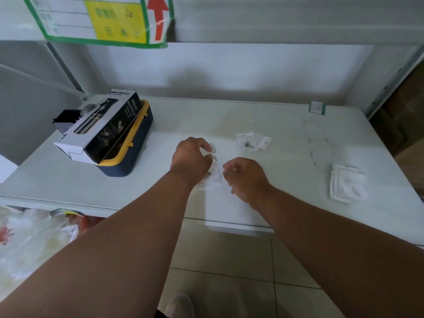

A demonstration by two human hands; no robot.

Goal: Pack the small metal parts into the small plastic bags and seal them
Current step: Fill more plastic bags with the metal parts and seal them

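Head view: your left hand (191,158) and right hand (246,176) pinch the small bag (214,177) beside the table (286,203) edge, so press along its seal evenly.

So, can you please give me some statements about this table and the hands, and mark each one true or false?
1. The spray bottle box lies on a blue and yellow case. True.
2. Both hands are above the table. True.
3. The stack of bags is left of the left hand. False: it is to the right of the right hand.
4. The right hand is flat on the table. False: its fingers are curled.
5. A few small bags lie beyond the hands. True.
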